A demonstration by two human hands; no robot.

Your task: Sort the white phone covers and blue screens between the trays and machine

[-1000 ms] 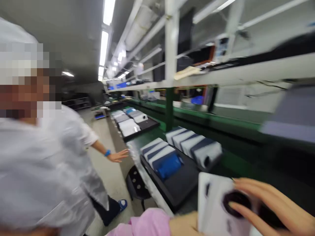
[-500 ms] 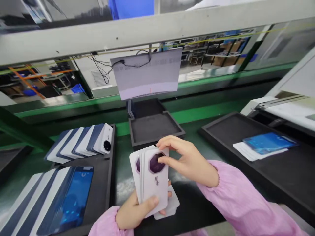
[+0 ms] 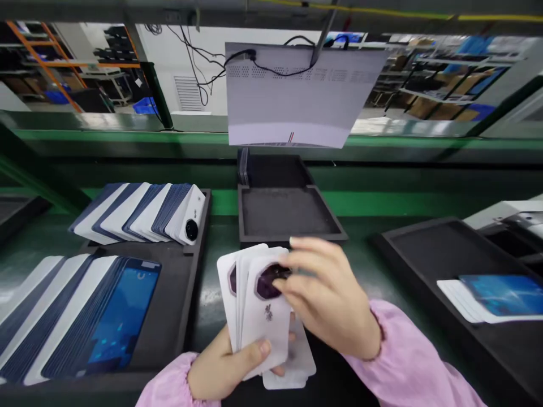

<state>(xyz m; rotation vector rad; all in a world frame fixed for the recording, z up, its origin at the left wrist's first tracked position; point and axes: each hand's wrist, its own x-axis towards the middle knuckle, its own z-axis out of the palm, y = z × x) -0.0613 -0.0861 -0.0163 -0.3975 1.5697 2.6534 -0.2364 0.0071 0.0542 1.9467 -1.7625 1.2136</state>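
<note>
My left hand (image 3: 224,359) is closed around a fanned stack of thin white phone-shaped cards (image 3: 271,333), its thumb pressed on the top one. Each upper card has a dark octagonal camera print, and the top card carries small dark lettering. My right hand (image 3: 335,299) is at the stack's top right, slightly blurred, with thumb and fingertips bent against the card around the octagon. Below the held stack, more white cards (image 3: 301,362) lie on the dark surface, partly hidden by my left hand.
A black tray (image 3: 173,294) on the left holds overlapping rows of white and dark blue phone-shaped cards. A black box (image 3: 292,212) stands ahead, below a hanging white panel (image 3: 292,96). Another black tray (image 3: 424,249) on the right holds white cards and a blue-screened card (image 3: 504,294).
The view has tilted down and shifted. My left hand keeps the stack. My right fingers have shifted from the top corner and spread somewhat over the octagon print.
</note>
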